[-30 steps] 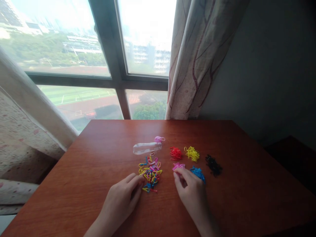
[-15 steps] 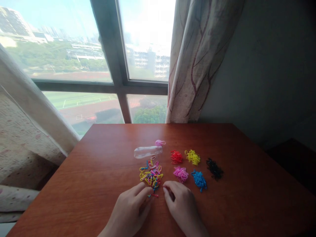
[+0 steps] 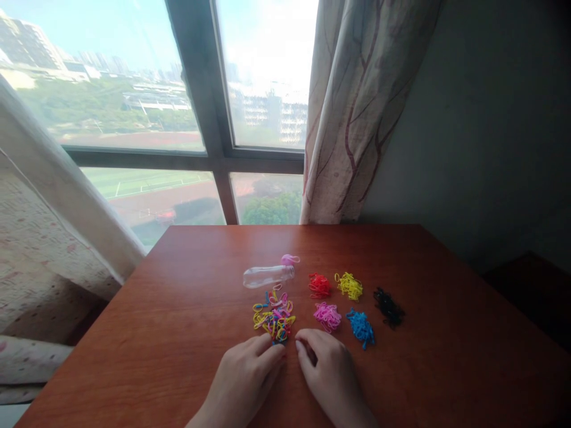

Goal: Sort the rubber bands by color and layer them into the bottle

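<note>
A mixed pile of small rubber bands (image 3: 274,315), yellow, pink, blue and red, lies on the table in front of my hands. My left hand (image 3: 247,371) rests at the pile's near edge, fingers drawn together; whatever they hold is hidden beneath them. To its right, my right hand (image 3: 328,368) has thumb and forefinger pinched, tips close to the pile; what is between them is too small to tell. Sorted by colour, a pink heap (image 3: 327,316) and a blue heap (image 3: 361,327) of bands lie just beyond my right hand.
Farther back are a red heap (image 3: 319,286), a yellow heap (image 3: 349,286) and a black heap (image 3: 389,307) of bands. A clear plastic bottle (image 3: 267,276) lies on its side near a pink looped cap (image 3: 289,260). The wooden table (image 3: 178,297) meets a window and curtains (image 3: 352,119).
My left hand has shifted right, toward my right hand, covering the blue and red bands that showed by its fingertips. My right hand stays nearly still; the view tilts slightly.
</note>
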Available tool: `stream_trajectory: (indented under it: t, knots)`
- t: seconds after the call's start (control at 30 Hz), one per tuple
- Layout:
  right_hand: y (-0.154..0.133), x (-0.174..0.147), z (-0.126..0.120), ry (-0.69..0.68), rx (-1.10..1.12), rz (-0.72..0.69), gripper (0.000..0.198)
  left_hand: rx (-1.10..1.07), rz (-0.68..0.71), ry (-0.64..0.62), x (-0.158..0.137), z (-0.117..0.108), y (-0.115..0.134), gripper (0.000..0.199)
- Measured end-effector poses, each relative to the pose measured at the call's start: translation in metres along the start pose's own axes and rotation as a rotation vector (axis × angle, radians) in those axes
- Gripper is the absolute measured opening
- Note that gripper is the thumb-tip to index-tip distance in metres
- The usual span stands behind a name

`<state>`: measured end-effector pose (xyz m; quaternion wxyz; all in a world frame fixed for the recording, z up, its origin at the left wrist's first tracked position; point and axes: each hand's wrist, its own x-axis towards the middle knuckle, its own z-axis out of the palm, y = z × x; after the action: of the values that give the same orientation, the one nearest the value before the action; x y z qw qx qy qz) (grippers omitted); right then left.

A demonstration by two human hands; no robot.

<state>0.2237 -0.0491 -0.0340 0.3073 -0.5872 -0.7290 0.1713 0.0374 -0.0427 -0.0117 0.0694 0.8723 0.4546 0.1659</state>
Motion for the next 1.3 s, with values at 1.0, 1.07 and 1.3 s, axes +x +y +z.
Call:
stream_trajectory:
  t: [1.0, 1.07, 1.3]
  knots:
    - [-0.004, 0.003, -0.001, 0.054, 0.026, -0.027, 0.019, -0.145, -0.030, 0.152, 0.053, -0.022, 0.005, 0.020]
    - [-0.003, 0.003, 0.000, 0.061, 0.040, -0.022, 0.019, -0.090, -0.024, 0.069, 0.081, -0.027, 0.004, 0.022]
    - [0.006, 0.002, 0.007, 0.072, 0.077, -0.048, 0.022, 0.092, 0.114, -0.123, 0.145, -0.013, -0.002, 0.020]
